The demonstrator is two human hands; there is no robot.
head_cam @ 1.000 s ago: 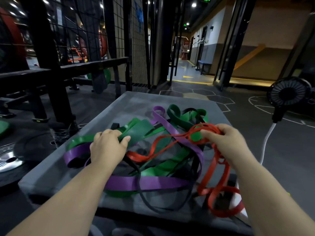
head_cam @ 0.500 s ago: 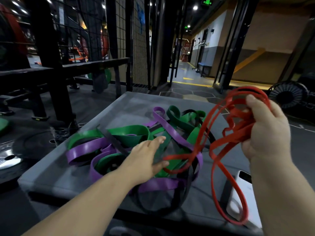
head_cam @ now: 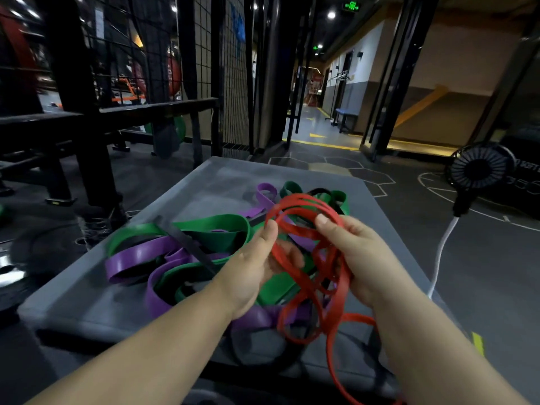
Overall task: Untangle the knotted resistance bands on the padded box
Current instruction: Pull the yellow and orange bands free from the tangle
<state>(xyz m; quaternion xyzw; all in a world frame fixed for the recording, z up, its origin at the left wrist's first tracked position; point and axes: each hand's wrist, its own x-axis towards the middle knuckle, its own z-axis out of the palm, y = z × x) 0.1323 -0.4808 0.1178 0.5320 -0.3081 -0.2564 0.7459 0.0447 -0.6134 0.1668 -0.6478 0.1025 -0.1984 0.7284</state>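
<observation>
A thin red resistance band (head_cam: 304, 206) is gathered in several loops above the grey padded box (head_cam: 204, 182). My right hand (head_cam: 359, 258) grips the loops from the right, thumb on top. My left hand (head_cam: 257, 264) holds the same red loops from the left, thumb up against them. One red strand hangs down past the box's near edge. Beneath my hands lies the tangle: a wide green band (head_cam: 222, 226), a wide purple band (head_cam: 137, 258) and a narrow black band (head_cam: 187, 244), all crossing one another on the box.
A black fan (head_cam: 479, 171) with a white cable (head_cam: 441, 252) stands on the floor to the right. A black rack and bench frame (head_cam: 87, 127) stand to the left, with a weight plate (head_cam: 17, 258) on the floor beside the box.
My right hand came down from its raised position with the red band. My left hand left the pile and took hold of the red loops too.
</observation>
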